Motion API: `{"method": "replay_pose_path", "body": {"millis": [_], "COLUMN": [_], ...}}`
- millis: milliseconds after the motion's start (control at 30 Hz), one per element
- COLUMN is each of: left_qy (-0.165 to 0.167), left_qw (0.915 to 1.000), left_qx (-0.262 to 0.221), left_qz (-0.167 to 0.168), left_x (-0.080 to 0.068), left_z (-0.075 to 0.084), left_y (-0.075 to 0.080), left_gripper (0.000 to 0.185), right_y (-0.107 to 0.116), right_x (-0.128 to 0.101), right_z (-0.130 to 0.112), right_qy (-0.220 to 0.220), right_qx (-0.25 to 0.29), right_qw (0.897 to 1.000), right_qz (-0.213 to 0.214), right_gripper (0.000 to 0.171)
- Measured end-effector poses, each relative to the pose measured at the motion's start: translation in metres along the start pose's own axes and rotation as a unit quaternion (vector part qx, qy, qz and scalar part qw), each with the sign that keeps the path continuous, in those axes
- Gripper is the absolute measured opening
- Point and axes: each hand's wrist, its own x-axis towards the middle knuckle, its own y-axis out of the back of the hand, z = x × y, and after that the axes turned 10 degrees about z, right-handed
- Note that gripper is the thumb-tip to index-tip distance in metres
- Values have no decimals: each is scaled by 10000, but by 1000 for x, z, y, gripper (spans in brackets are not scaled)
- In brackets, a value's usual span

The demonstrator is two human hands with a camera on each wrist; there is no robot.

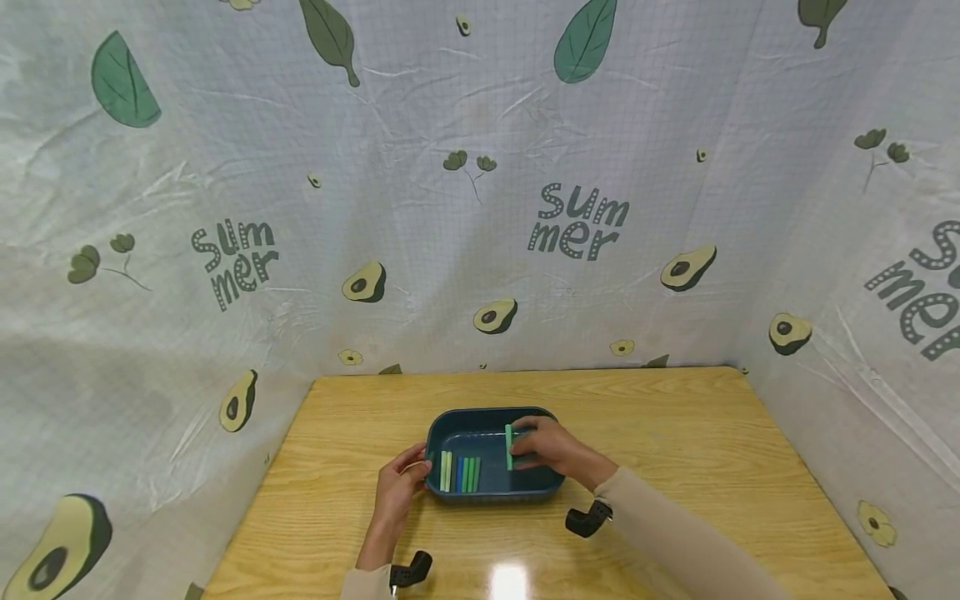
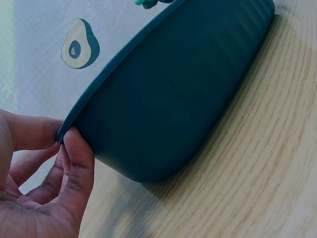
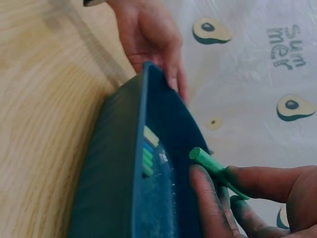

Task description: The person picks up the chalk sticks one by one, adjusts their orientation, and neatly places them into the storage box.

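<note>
A dark teal plastic tub (image 1: 498, 497) stands on the wooden table. My left hand (image 1: 397, 487) pinches its left rim between thumb and fingers, as the left wrist view shows closely. Over the tub's right half, my right hand (image 1: 551, 446) holds a green chalk stick (image 3: 210, 162) between thumb and fingers. Inside the tub at the left, several chalk sticks lie side by side: pale yellow-green chalks (image 1: 446, 472), a blue chalk (image 1: 459, 474) and green chalks (image 1: 471, 475). Green dust marks the right fingertips (image 3: 242, 208).
The wooden table (image 1: 660, 467) reaches around the tub on all sides. Behind and beside it hangs a pale sheet (image 1: 420, 217) printed with avocados and leaves. A black wrist camera (image 1: 588, 518) sits on the right sleeve, another wrist camera (image 1: 411, 570) on the left.
</note>
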Motion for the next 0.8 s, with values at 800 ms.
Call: {"method": "replay_pose_path", "body": {"millis": [800], "left_qy": [-94], "left_qw": [9999], "left_qx": [0], "left_qz": [85], "left_x": [21], "left_z": [-28], "left_y": [4], "left_gripper": [44], "right_y": [-34], "right_x": [11], "right_z": [21], "right_qy": [-283], "right_qx": [-708], "right_qw": [9971], "right_qz": [-32], "right_gripper": [47]}}
